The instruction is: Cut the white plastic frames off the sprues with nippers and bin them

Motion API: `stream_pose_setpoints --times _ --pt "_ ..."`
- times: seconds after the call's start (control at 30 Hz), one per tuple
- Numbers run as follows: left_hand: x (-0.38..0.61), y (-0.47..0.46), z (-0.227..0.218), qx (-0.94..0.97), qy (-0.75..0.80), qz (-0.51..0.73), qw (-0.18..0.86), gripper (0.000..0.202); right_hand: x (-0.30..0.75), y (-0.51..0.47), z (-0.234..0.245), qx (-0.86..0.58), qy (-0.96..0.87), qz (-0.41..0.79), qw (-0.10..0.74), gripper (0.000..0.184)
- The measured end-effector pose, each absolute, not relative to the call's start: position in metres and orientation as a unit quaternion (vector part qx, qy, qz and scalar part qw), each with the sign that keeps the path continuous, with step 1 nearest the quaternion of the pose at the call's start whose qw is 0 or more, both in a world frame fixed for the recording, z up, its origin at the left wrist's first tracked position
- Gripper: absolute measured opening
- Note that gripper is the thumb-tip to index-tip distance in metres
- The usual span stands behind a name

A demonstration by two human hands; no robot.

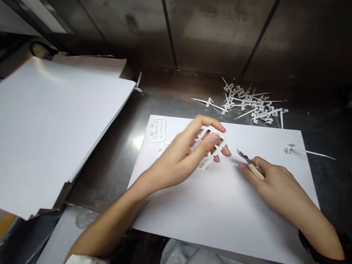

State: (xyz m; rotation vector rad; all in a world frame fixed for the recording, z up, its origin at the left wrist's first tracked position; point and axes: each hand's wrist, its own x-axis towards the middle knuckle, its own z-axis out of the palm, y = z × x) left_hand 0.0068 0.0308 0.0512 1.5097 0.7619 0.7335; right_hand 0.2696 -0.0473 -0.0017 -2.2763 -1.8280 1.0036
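Note:
My left hand (186,154) pinches a white plastic frame (219,147) between thumb and fingers, held above a large white sheet (217,214). Part of the frame is hidden behind my fingers. Under it, a small label with a barcode (204,164) shows on the sheet. To the right, my right hand (268,179) is closed around small cutting pliers (252,165) with pale handles. Their metal jaws point toward the frame and are apart from it. Thin white plastic frames (158,130) lie at the sheet's upper left corner.
Behind the sheet, a heap of white plastic sprue pieces (253,103) lies on the dark metal table (103,170). One loose piece (308,151) rests across the sheet's right edge. Stacked white sheets (53,112) stand at the left. A metal wall (208,24) closes off the back.

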Motion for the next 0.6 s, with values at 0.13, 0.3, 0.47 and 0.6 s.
stream_pose_setpoints --times 0.13,0.3,0.47,0.6 --pt "-0.041 0.012 0.085 0.666 0.472 0.356 0.454 0.017 0.27 -0.048 -0.01 -0.726 -0.617 0.304 -0.006 0.052" --pt "-0.089 -0.051 0.063 0.593 0.632 0.241 0.437 0.025 0.27 -0.051 -0.019 -0.724 -0.629 0.283 -0.019 0.049" --pt "-0.095 -0.088 0.011 0.64 0.697 0.184 0.266 0.022 0.269 -0.052 -0.02 -0.719 -0.642 0.265 -0.029 0.041" --pt "-0.089 -0.069 0.009 0.647 0.713 0.208 0.173 0.024 0.272 -0.053 -0.024 -0.713 -0.653 0.256 -0.018 0.043"
